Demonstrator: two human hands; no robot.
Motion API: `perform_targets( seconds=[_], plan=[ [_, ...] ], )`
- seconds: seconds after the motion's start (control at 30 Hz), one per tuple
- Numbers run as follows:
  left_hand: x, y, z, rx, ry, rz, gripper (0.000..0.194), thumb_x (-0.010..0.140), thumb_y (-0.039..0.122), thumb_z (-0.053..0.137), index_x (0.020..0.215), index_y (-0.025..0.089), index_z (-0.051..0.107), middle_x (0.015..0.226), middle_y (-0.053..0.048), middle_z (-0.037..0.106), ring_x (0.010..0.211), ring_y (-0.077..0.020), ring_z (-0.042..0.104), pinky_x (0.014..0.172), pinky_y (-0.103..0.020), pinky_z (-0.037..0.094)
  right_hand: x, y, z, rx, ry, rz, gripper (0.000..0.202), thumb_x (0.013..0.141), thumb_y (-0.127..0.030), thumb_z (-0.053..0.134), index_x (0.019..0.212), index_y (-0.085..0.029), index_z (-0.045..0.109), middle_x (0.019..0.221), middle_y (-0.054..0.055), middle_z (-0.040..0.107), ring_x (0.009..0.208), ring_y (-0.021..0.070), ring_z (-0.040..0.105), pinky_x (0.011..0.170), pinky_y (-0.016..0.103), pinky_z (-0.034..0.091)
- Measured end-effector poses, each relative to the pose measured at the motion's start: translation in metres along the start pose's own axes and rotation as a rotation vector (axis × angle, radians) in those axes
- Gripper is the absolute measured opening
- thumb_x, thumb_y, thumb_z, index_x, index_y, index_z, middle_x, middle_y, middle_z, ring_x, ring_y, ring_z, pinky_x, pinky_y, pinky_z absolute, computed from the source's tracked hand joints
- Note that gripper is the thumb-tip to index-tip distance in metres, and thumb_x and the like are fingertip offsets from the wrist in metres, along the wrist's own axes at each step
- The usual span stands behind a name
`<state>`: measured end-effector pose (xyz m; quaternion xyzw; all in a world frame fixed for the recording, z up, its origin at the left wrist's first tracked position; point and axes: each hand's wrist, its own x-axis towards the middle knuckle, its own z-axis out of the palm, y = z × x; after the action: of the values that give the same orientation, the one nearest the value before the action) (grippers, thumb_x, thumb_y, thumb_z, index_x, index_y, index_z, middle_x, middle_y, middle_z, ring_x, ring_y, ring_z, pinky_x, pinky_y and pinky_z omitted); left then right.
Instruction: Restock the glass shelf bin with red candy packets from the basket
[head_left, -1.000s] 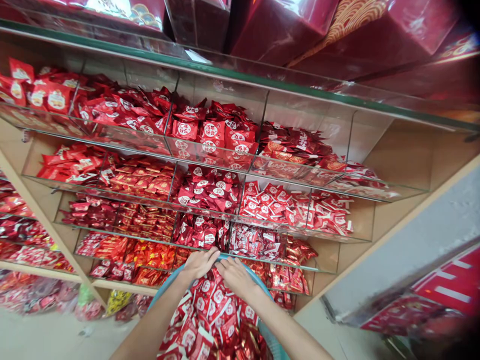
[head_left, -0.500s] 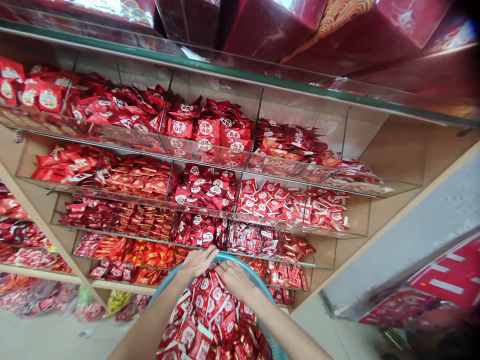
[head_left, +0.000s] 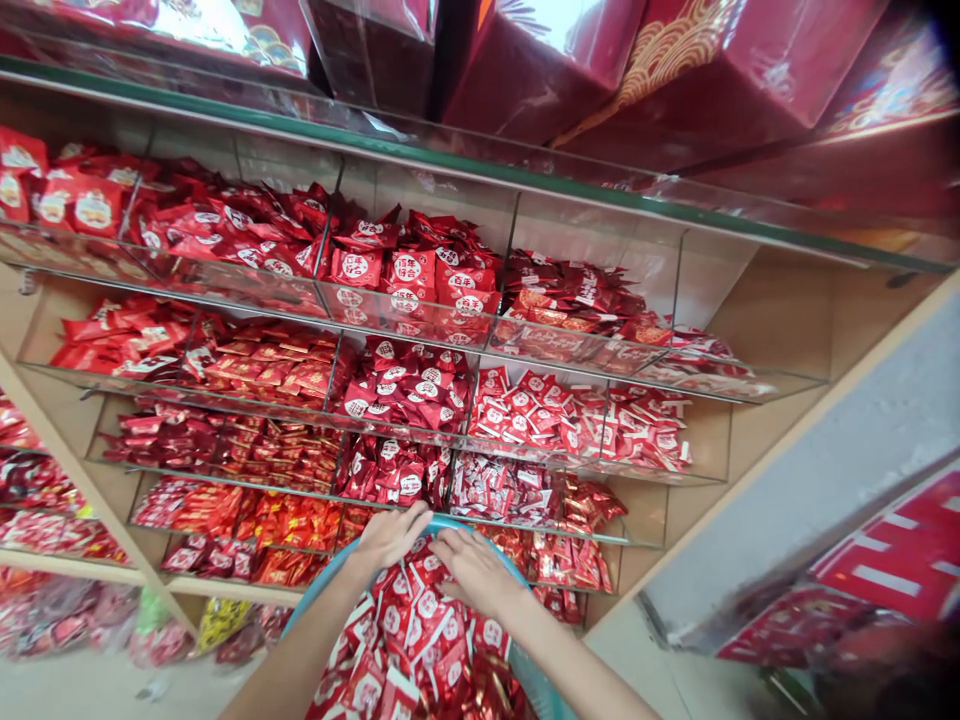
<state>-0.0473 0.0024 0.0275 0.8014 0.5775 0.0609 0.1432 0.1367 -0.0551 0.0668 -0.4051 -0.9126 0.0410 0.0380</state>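
A turquoise basket (head_left: 541, 690) filled with small red packets (head_left: 442, 640) stands in front of me. At its far left rim is my left hand (head_left: 394, 537), fingers reaching forward over the edge. My right hand (head_left: 480, 572) lies close beside it, palm down, its fingers stretched toward the far rim above the packets. The fingertips of both hands nearly meet. No packet shows clearly held in either hand; the undersides of the fingers are hidden. White round labels mark many of the packets, and some near me have a shiny gold-red wrap.
Behind the basket rises a wooden shelf with glass-fronted compartments (head_left: 405, 400) full of red packets. Dark red boxes (head_left: 540, 70) stand on the glass shelf above. Bagged goods (head_left: 82, 615) lie at lower left. A grey wall (head_left: 787, 450) and red printed packaging (head_left: 900, 560) are at right.
The view has shifted slightly, so the shelf and basket sit a little lower and further left. Both hands stay at the far rim in nearly the same pose.
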Motion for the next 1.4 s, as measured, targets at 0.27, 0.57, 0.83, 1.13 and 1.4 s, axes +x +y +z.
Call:
perform_targets(
  seconds=[0.27,0.57,0.83,1.13,1.4],
  plan=[
    [0.001,0.001,-0.002,-0.005,0.002,0.008,0.063,0.085,0.058,0.004,0.120,0.026,0.045,0.085,-0.008,0.069,0.087,-0.0267,0.064,0.072,-0.034,0.042,-0.007,0.048,-0.124,-0.109,0.299,0.008,0.030,0.088,-0.031,0.038,0.115,-0.021,0.047,0.115,0.008,0.054,0.106,0.0211,0.049,0.091,0.037,0.040],
    [-0.001,0.000,-0.002,-0.010,0.022,0.014,0.066,0.084,0.060,0.002,0.117,0.026,0.047,0.083,-0.008,0.069,0.086,-0.0272,0.064,0.073,-0.036,0.042,0.003,0.141,-0.194,-0.370,0.182,0.394,0.059,0.075,-0.023,0.055,0.129,-0.016,0.034,0.123,0.014,0.047,0.110,0.0263,0.044,0.089,0.038,0.037],
    [-0.003,0.002,-0.003,-0.043,0.038,0.012,0.061,0.085,0.057,0.008,0.117,0.025,0.049,0.083,-0.008,0.068,0.086,-0.0266,0.063,0.073,-0.035,0.041,0.026,0.164,-0.175,-0.368,0.070,0.450,0.079,0.064,-0.023,0.066,0.133,-0.016,0.029,0.129,0.017,0.045,0.114,0.0303,0.044,0.089,0.038,0.037],
    [-0.001,0.001,-0.002,-0.049,0.030,0.004,0.060,0.085,0.057,0.008,0.117,0.026,0.048,0.085,-0.008,0.069,0.087,-0.0268,0.063,0.073,-0.035,0.040,0.026,0.167,-0.172,-0.382,0.102,0.413,0.071,0.065,-0.024,0.064,0.130,-0.018,0.035,0.124,0.015,0.049,0.112,0.0278,0.045,0.091,0.037,0.036],
    [-0.003,0.004,-0.004,-0.068,0.026,-0.021,0.061,0.084,0.058,0.010,0.117,0.026,0.049,0.086,-0.008,0.069,0.088,-0.0260,0.063,0.075,-0.035,0.041,0.023,0.169,-0.169,-0.365,0.121,0.335,0.065,0.070,-0.027,0.061,0.129,-0.021,0.037,0.128,0.010,0.049,0.119,0.0272,0.041,0.097,0.039,0.031]
  ],
)
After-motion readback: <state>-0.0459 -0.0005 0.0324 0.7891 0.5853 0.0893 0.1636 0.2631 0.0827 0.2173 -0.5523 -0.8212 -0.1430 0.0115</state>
